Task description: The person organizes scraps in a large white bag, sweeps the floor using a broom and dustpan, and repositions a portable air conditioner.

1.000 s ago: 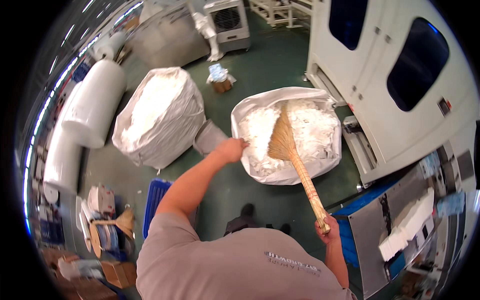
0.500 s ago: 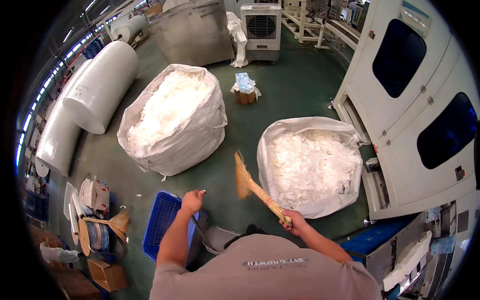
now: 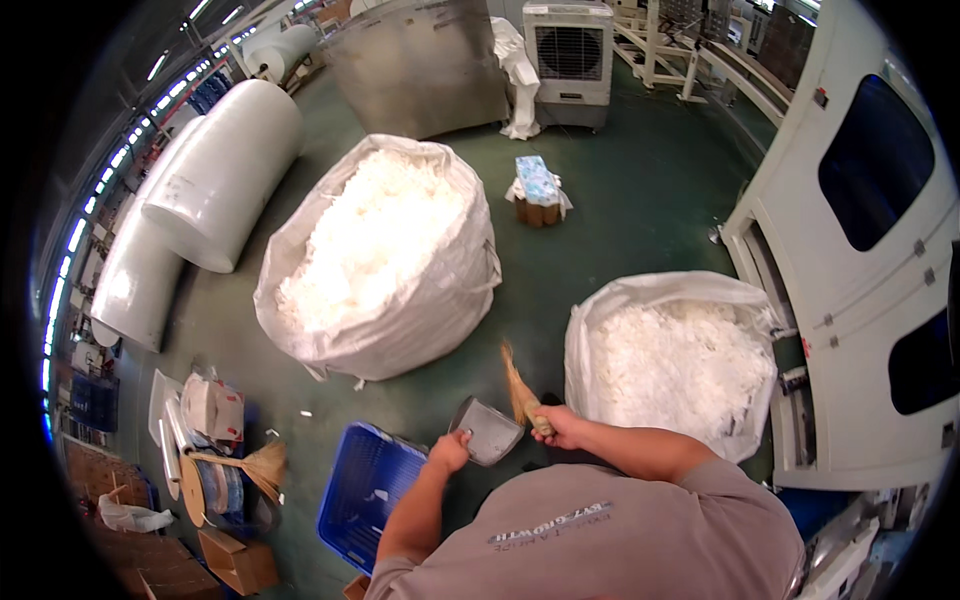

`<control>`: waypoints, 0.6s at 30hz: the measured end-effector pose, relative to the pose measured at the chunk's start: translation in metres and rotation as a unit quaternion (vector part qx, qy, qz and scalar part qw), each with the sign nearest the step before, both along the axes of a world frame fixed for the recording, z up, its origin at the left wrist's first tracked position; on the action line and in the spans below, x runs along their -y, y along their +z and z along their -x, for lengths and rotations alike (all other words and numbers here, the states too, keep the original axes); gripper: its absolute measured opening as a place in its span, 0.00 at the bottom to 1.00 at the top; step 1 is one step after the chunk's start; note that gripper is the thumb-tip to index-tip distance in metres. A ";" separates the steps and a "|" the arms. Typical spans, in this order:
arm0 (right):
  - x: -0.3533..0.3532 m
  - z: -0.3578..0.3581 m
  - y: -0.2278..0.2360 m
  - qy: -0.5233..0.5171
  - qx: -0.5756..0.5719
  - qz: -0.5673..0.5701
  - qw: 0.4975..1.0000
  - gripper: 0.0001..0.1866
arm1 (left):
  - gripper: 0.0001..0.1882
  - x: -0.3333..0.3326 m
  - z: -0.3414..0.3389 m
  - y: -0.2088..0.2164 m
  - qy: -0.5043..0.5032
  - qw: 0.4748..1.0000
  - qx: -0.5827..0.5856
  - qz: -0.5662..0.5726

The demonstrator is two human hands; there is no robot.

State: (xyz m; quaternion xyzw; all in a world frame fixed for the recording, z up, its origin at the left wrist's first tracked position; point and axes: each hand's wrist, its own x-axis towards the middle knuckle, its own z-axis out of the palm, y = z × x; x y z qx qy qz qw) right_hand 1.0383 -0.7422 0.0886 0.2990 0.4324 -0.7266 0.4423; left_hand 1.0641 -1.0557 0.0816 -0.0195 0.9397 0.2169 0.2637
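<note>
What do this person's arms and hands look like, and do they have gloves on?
No gloves: the left hand and right hand are both bare, with ordinary fingers. The forearms are uncovered too, with no watch that I can see. Above them come short sleeves, part of a plain greyish-brown shirt with lettering printed on it.

straw broom | bristles forward | grey dustpan | left of broom
</note>
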 end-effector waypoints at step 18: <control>-0.199 0.304 -0.102 0.149 -0.263 -0.343 0.890 0.15 | 0.30 0.066 0.201 -0.122 -0.248 0.963 0.074 0.070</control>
